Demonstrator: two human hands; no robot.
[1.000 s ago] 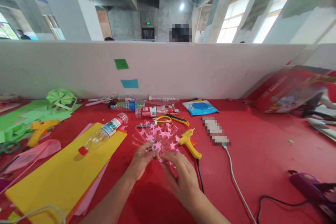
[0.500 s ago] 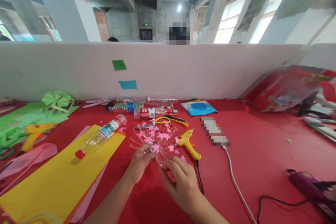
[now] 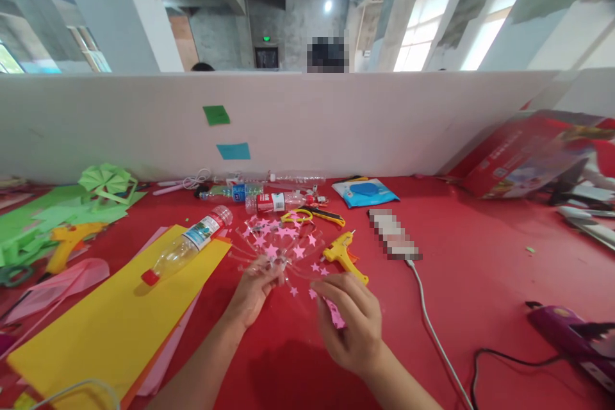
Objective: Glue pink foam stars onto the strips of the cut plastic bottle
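My left hand (image 3: pixel 257 288) is closed on the base of a clear plastic bottle piece (image 3: pixel 278 262), cut into thin strips that fan outward. Pink stars (image 3: pixel 271 250) dot the strips. My right hand (image 3: pixel 353 320) is curled at the right of the fan, fingertips beside the lower stars; what they pinch, if anything, I cannot make out. Through the gap of its fingers some pink star pieces (image 3: pixel 336 315) show. A yellow glue gun (image 3: pixel 344 257) lies just beyond this hand. Behind the fan are yellow-handled scissors (image 3: pixel 298 215) and a yellow utility knife (image 3: pixel 329 216).
A clear bottle (image 3: pixel 185 246) lies on yellow paper (image 3: pixel 96 327) at the left. More bottles (image 3: pixel 271 202) lie near the white partition (image 3: pixel 307 122), with a blue wipes pack (image 3: pixel 366 192). A white cable (image 3: pixel 427 320) crosses the right side; a purple tool (image 3: pixel 567 339) lies at far right.
My right hand has moved right, away from the base of the bottle piece. The fan of strips has shifted slightly left and up, still in my left hand.
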